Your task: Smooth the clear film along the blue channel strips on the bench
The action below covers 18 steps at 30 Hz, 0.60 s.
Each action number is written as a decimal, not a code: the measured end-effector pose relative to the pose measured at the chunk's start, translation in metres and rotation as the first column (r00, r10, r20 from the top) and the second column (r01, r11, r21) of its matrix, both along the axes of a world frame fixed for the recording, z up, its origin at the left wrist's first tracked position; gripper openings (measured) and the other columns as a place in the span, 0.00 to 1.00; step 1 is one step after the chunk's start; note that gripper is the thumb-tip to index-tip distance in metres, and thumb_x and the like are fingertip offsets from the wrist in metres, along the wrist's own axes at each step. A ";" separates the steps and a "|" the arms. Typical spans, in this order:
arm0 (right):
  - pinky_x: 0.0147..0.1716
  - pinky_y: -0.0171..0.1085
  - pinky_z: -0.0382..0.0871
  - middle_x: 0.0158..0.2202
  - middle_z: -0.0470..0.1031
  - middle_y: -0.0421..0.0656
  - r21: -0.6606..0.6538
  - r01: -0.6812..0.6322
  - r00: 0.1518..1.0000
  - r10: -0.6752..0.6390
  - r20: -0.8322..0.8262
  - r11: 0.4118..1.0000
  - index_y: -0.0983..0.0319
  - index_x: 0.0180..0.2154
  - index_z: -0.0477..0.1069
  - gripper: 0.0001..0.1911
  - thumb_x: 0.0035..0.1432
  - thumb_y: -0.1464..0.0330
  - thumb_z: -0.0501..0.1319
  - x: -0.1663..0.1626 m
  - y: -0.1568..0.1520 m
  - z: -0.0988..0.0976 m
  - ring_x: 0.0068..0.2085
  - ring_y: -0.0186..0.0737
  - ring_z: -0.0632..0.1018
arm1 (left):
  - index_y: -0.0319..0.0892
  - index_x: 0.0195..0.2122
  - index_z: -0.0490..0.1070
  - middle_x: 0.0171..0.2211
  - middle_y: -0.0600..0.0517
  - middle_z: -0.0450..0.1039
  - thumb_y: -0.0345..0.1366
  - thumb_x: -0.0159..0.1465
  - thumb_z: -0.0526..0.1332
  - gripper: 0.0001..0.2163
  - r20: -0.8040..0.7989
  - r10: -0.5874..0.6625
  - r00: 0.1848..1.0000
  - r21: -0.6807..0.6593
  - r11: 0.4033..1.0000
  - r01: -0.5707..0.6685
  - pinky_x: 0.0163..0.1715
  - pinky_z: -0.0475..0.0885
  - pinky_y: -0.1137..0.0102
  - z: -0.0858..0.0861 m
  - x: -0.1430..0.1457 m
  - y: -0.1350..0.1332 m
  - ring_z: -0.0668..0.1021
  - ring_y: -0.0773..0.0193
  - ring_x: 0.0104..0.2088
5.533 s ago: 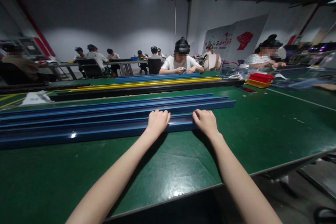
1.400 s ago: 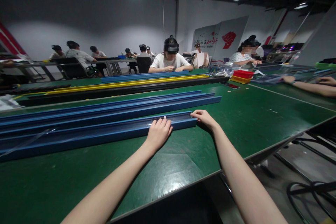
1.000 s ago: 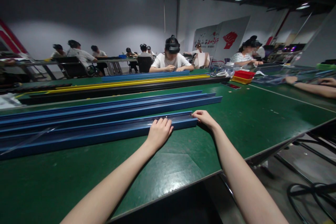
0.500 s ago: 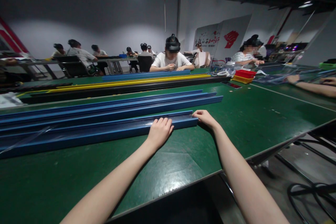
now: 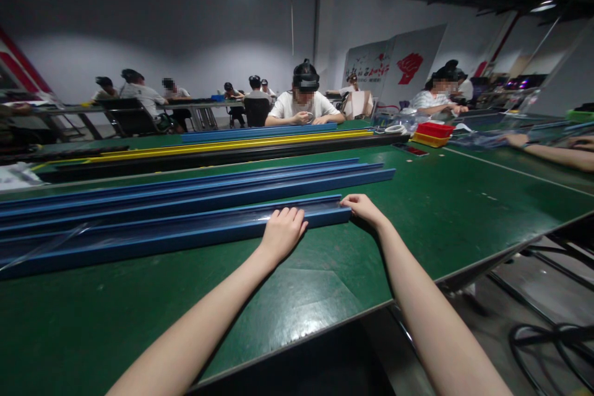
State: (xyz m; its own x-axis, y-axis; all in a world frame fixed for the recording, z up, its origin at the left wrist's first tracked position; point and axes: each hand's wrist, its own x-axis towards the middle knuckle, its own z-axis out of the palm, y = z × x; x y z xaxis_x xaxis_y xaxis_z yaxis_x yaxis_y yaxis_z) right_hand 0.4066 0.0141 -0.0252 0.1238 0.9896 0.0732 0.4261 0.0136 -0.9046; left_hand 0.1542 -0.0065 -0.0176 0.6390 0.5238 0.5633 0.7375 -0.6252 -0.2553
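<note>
A long blue channel-shaped profile lies across the green table in front of me. My left hand rests over its near wall, fingers curled into the trough close to the right end. At that end, my right hand is closed in a pinch of thumb and forefinger; what sits between the fingertips is too small to make out. Glossy clear film shows inside the trough, and a loose clear strip crosses the profile at the left. Behind it lie more blue profiles, parallel to it.
Farther back are a yellow strip and black profiles. A red bin and a phone stand to the right. Another person sits opposite; a co-worker's arm reaches in from the right. The table's near edge runs below my forearms.
</note>
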 end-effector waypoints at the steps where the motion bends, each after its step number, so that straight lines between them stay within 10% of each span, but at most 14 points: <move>1: 0.20 0.31 0.53 0.16 0.63 0.36 0.000 0.000 1.000 0.000 0.003 1.000 0.64 0.21 0.68 0.10 0.39 0.63 0.57 0.000 0.000 0.000 0.18 0.27 0.61 | 0.39 0.37 0.67 0.32 0.49 0.71 0.38 0.63 0.51 0.09 0.001 -0.001 1.000 0.001 1.000 0.001 0.31 0.59 0.66 0.000 0.000 0.000 0.71 0.59 0.34; 18: 0.22 0.31 0.56 0.20 0.67 0.38 0.010 -0.001 0.997 0.000 0.082 1.000 0.64 0.22 0.68 0.12 0.39 0.61 0.56 0.002 0.001 -0.002 0.21 0.29 0.64 | 0.39 0.37 0.67 0.31 0.49 0.71 0.38 0.63 0.51 0.09 0.007 -0.006 1.000 0.000 1.000 0.006 0.31 0.59 0.67 0.000 -0.001 0.001 0.71 0.60 0.33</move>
State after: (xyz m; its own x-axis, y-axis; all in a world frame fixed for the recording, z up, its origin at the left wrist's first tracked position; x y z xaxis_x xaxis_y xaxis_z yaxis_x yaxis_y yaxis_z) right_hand 0.4083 0.0149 -0.0274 0.1164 0.9888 0.0929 0.4991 0.0226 -0.8663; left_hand 0.1536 -0.0057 -0.0180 0.6382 0.5201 0.5676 0.7356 -0.6295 -0.2503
